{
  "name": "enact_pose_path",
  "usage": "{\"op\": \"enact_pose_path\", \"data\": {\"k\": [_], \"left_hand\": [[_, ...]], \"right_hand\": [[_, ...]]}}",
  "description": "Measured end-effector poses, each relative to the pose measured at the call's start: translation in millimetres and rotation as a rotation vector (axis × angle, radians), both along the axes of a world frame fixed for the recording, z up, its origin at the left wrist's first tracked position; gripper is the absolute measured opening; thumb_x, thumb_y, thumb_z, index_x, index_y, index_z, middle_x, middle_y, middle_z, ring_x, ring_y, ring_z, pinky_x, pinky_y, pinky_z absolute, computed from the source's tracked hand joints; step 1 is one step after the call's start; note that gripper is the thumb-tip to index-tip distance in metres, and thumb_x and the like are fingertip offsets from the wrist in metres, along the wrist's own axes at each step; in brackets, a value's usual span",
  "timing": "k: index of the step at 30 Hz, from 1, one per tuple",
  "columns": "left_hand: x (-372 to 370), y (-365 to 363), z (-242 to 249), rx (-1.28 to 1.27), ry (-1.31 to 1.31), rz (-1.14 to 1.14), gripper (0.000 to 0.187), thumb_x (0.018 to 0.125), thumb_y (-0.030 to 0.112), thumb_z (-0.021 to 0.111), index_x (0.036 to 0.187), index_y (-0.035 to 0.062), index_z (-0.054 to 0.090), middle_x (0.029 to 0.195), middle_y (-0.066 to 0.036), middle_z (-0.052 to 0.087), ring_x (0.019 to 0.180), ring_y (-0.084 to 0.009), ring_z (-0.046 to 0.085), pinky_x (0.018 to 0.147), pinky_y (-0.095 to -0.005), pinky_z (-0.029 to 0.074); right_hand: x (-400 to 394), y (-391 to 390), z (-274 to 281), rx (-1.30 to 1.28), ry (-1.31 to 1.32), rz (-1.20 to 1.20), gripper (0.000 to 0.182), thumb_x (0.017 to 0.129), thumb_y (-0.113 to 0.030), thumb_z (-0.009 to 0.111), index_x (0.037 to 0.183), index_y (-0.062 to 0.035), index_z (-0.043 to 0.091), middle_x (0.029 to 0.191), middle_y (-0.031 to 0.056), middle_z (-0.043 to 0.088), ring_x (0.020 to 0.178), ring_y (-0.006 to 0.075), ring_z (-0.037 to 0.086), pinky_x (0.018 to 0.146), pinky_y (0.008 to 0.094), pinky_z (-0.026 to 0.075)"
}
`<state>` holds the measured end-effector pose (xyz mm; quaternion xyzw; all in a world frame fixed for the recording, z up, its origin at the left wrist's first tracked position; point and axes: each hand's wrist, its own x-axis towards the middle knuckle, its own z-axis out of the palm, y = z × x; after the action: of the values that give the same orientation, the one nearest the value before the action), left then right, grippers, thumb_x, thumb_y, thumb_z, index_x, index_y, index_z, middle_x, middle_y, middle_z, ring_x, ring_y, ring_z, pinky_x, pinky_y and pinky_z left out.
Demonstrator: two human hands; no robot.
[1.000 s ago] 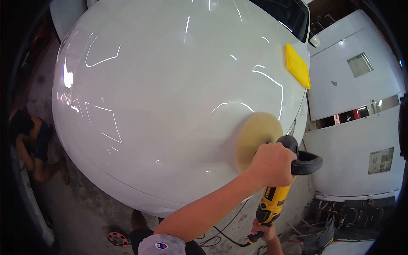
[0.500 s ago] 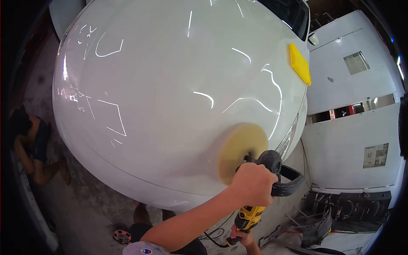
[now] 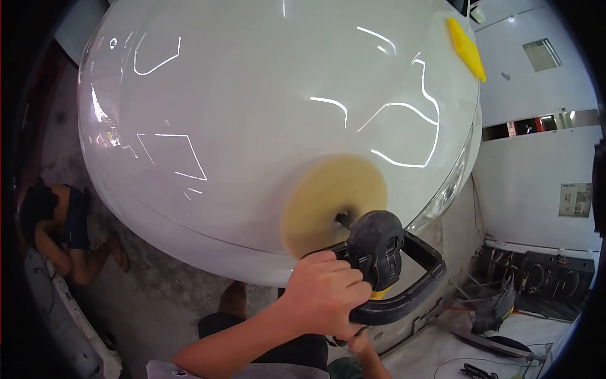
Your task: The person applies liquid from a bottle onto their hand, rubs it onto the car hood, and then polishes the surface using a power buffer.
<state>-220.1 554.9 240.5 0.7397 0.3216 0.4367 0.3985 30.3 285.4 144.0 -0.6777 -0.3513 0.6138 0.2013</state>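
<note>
My left hand [image 3: 328,292] is wrapped around the black loop handle [image 3: 413,297] of a yellow-and-black car polisher [image 3: 377,246]. Lower down, my right hand [image 3: 361,344] is closed at the polisher's rear end, its fingers mostly hidden behind the tool and my left hand. The polisher's round yellow pad [image 3: 334,189] looks blurred, as if spinning, and lies against the white car hood [image 3: 252,139] near its front edge. A yellow cloth [image 3: 467,50] rests at the hood's far right edge, beyond the headlight [image 3: 445,192].
At the left, another person [image 3: 66,221] crouches by a light-coloured car panel [image 3: 69,322]. White panels [image 3: 536,170] stand to the right of the car. Dark car parts [image 3: 536,271] and a cable [image 3: 473,369] lie at the lower right. Concrete floor [image 3: 164,284] shows below the bumper.
The polisher and both hands have shifted left and the pad slid left and up across the hood. My view has tilted, so the tool's head now shows from above and its body is mostly hidden.
</note>
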Motion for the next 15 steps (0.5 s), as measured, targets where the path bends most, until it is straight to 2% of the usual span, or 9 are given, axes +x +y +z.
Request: {"op": "enact_pose_path", "data": {"k": [1, 4, 5, 12, 14, 15], "left_hand": [[-5.6, -2.3, 0.5, 0.020, -0.004, 0.013, 0.028, 0.041, 0.023, 0.068, 0.059, 0.0127, 0.050, 0.059, 0.001, 0.046, 0.052, -0.0180, 0.050, 0.050, -0.0312, 0.034], [-18.8, -7.9, -4.4, 0.033, -0.032, 0.025, 0.028, 0.041, 0.024, 0.069, 0.061, 0.0131, 0.053, 0.059, 0.001, 0.046, 0.050, -0.0170, 0.047, 0.048, -0.0302, 0.032], [-20.3, -10.8, -5.4, 0.032, -0.056, 0.051, 0.027, 0.042, 0.024, 0.069, 0.060, 0.0133, 0.053, 0.059, 0.001, 0.045, 0.049, -0.0171, 0.047, 0.048, -0.0299, 0.032], [13.3, -7.9, -12.2, 0.089, -0.193, 0.241, 0.024, 0.043, 0.020, 0.069, 0.060, 0.0107, 0.054, 0.055, 0.000, 0.043, 0.044, -0.0185, 0.044, 0.044, -0.0296, 0.031], [31.2, 4.8, -10.2, 0.096, -0.222, 0.281, 0.023, 0.043, 0.018, 0.068, 0.060, 0.0101, 0.054, 0.054, -0.001, 0.042, 0.043, -0.0188, 0.043, 0.043, -0.0298, 0.030], [41.6, 13.4, -7.8, 0.077, -0.273, 0.297, 0.023, 0.043, 0.018, 0.068, 0.060, 0.0096, 0.054, 0.054, -0.001, 0.043, 0.043, -0.0192, 0.044, 0.042, -0.0301, 0.030]], "right_hand": [[-4.1, -0.9, -0.3, -0.016, 0.003, -0.010, 0.023, 0.076, -0.003, 0.072, 0.098, -0.0051, 0.066, 0.090, 0.0041, 0.068, 0.083, 0.0179, 0.065, 0.076, 0.0318, 0.051], [-12.5, 0.4, 0.4, 0.534, -0.426, 0.483, 0.036, 0.078, -0.007, 0.072, 0.114, -0.0048, 0.066, 0.105, 0.0101, 0.069, 0.097, 0.0263, 0.064, 0.089, 0.0366, 0.049], [-8.6, -2.1, 1.3, 0.400, -0.265, 0.266, 0.043, 0.076, -0.010, 0.073, 0.117, -0.0053, 0.063, 0.110, 0.0109, 0.068, 0.098, 0.0284, 0.064, 0.090, 0.0372, 0.048], [78.3, 39.7, 52.2, 0.171, -0.299, 0.411, 0.048, 0.072, -0.009, 0.075, 0.117, -0.0036, 0.061, 0.112, 0.0098, 0.067, 0.098, 0.0262, 0.064, 0.090, 0.0359, 0.049], [90.7, 75.1, 88.3, -0.022, -0.274, 0.115, 0.047, 0.068, -0.003, 0.074, 0.113, -0.0016, 0.060, 0.108, 0.0094, 0.067, 0.097, 0.0228, 0.064, 0.088, 0.0339, 0.049], [107.1, 82.7, 100.1, -0.029, -0.279, 0.127, 0.047, 0.068, -0.003, 0.074, 0.113, -0.0016, 0.060, 0.108, 0.0094, 0.067, 0.097, 0.0228, 0.064, 0.088, 0.0339, 0.049]]}}
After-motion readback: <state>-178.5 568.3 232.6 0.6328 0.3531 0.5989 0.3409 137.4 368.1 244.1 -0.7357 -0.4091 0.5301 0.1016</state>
